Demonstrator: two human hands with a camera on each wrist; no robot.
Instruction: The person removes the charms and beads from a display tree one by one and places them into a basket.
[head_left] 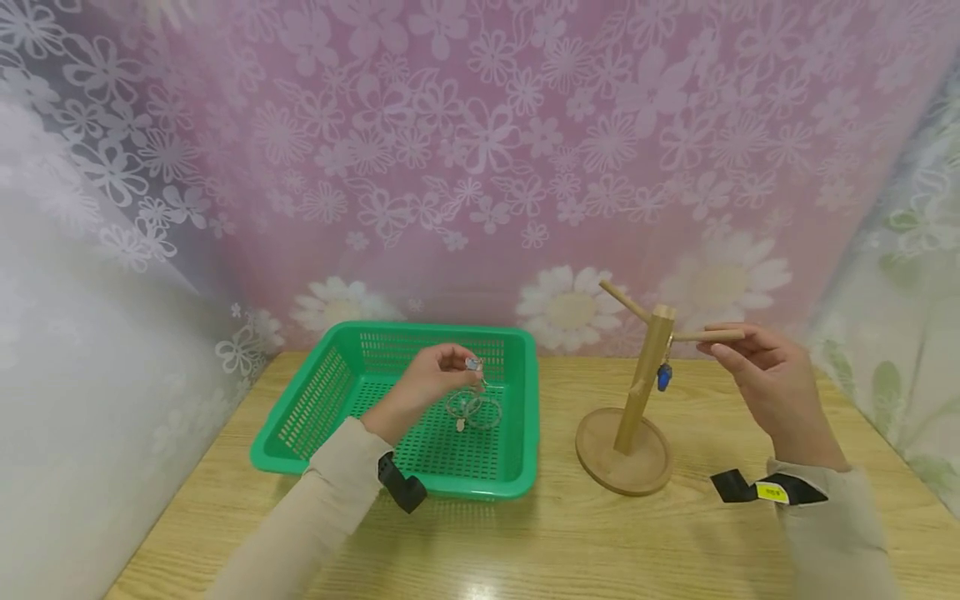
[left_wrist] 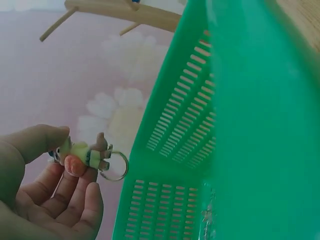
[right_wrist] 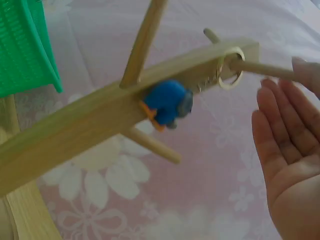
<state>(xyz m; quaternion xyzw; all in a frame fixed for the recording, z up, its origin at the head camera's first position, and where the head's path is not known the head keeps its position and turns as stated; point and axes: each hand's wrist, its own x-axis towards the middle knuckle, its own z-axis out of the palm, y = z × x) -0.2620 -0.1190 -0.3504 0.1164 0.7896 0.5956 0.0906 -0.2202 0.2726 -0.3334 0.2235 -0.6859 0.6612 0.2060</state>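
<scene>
Over the green basket (head_left: 529, 417), my left hand (head_left: 431, 383) pinches a small figurine keychain (left_wrist: 80, 156) between thumb and fingers. The figurine is pale yellow with an orange part, and its metal ring sticks out past the fingertips. On the right, my right hand (head_left: 780, 383) pinches the outer end of a peg (right_wrist: 267, 70) on the wooden stand (head_left: 637, 400). A blue figurine keychain (right_wrist: 167, 102) hangs from that same peg, its ring around the peg close to the post.
Clear rings with a small charm (head_left: 461, 425) lie inside the basket under the left hand. The stand has other pegs (head_left: 624, 300) and a round base (head_left: 600, 471). Both stand on a wooden table (head_left: 555, 542), with a flowered cloth (head_left: 480, 167) behind.
</scene>
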